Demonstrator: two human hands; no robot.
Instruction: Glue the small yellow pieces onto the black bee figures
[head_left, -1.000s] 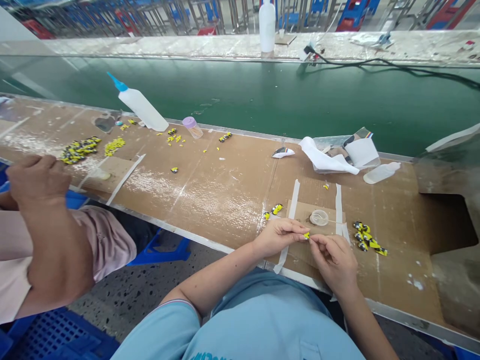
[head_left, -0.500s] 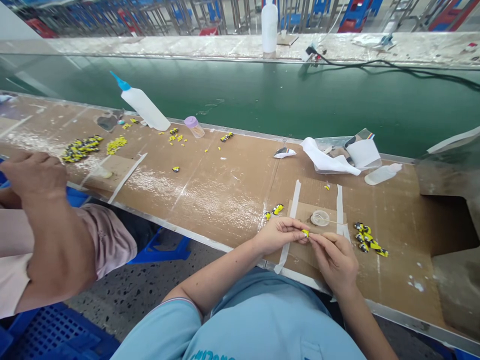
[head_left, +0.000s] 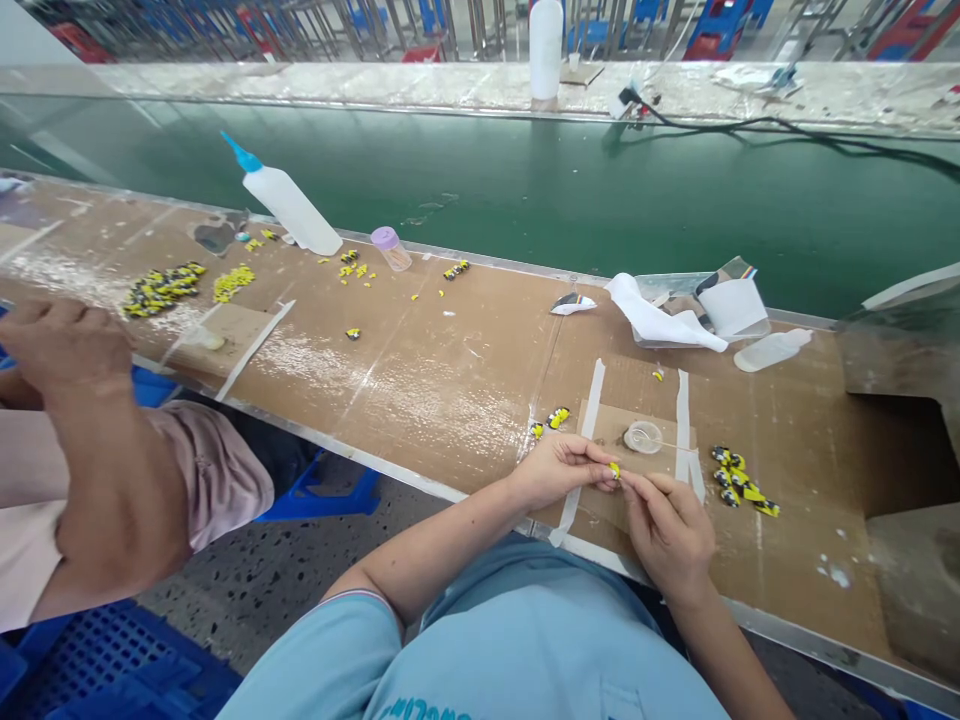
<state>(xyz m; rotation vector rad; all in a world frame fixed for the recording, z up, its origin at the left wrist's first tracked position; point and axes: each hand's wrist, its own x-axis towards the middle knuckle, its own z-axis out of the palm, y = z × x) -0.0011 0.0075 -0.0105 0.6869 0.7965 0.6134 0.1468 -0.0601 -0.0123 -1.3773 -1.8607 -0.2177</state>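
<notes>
Pinched between the fingertips of my left hand (head_left: 562, 470) is a tiny yellow-and-black piece (head_left: 614, 470). The fingers of my right hand (head_left: 671, 530) are closed against the right side of this piece. Just beyond the hands, a small clear round dish (head_left: 643, 437) sits on a taped-down cardboard patch, with a thin stick lying across its rim. Right of my right hand lies a cluster of similar yellow-and-black pieces (head_left: 739, 480). A few more pieces (head_left: 557, 418) rest behind my left wrist.
A clear tray (head_left: 757, 335) with white paper stands at the back, beside a small squeeze bottle (head_left: 772, 350). Farther left are a blue-tipped bottle (head_left: 292, 210), a purple-lidded jar (head_left: 391, 248) and a pile of pieces (head_left: 161, 290). A co-worker's arm (head_left: 112, 460) reaches in at left.
Both hands keep the piece at nearly the same spot, with only slight finger movement. The camera view has shifted a little.
</notes>
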